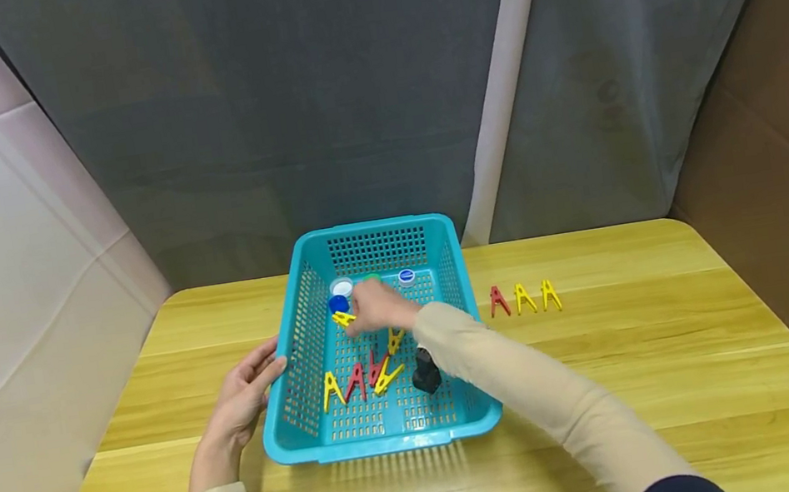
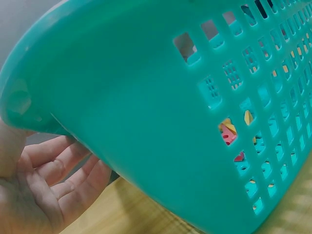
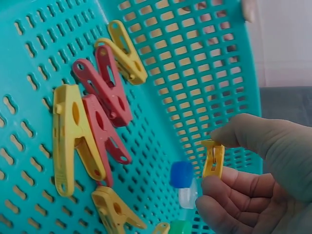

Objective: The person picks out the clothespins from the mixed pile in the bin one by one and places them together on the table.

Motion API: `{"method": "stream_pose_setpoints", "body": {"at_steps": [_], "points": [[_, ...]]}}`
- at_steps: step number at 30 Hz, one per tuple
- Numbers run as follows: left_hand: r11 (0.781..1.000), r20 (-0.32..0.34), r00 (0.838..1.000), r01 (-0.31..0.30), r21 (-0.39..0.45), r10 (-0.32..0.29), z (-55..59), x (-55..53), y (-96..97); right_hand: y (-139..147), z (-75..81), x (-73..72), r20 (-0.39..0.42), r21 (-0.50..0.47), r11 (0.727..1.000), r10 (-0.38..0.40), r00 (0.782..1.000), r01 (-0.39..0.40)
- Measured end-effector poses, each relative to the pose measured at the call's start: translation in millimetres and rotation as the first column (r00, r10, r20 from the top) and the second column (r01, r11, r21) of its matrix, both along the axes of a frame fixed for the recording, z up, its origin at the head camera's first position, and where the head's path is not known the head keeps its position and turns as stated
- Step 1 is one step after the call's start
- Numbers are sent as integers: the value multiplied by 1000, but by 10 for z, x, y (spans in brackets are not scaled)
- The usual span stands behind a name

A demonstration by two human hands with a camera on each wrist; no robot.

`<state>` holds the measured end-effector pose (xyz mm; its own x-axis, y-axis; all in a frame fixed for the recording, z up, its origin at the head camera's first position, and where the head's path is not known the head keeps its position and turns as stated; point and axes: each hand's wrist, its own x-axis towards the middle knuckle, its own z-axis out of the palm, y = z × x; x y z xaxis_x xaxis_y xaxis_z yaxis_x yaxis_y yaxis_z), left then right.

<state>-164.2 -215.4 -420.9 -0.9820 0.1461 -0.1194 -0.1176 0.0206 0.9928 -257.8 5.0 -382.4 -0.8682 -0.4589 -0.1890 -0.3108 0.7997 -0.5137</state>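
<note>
gripping left rim of basket point(image 1: 291, 309) with left hand point(image 1: 243, 397); reaching inside with right hand point(image 1: 377, 307), fingers clamped on yellow clip point(image 3: 213, 160) near blue cap point(image 3: 181, 174); projecting leftward in head view, long axis roughly crosswise

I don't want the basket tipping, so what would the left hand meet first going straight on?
Likely the left wall of the turquoise basket, below the rim the left hand holds; depth there is unclear.
</note>
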Motion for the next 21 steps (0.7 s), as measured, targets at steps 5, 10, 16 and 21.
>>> {"method": "stream_pose_setpoints", "body": {"at_steps": [5, 10, 16, 21], "points": [[1000, -3, 1000, -1, 6, 1, 2, 7, 3, 69, 87, 24, -39, -19, 1000, -9, 999, 8], [1000, -6, 1000, -3, -2, 3, -5, 5, 8, 158, 164, 33, -55, -29, 999, -40, 998, 38], [1000, -15, 1000, 4, -15, -4, -13, -3, 5, 283, 248, 19, -64, -42, 996, -81, 995, 79], [1000, -11, 1000, 9, -6, -9, -14, -8, -1, 405, 311, 16, -62, -64, 992, -111, 992, 107]]}}
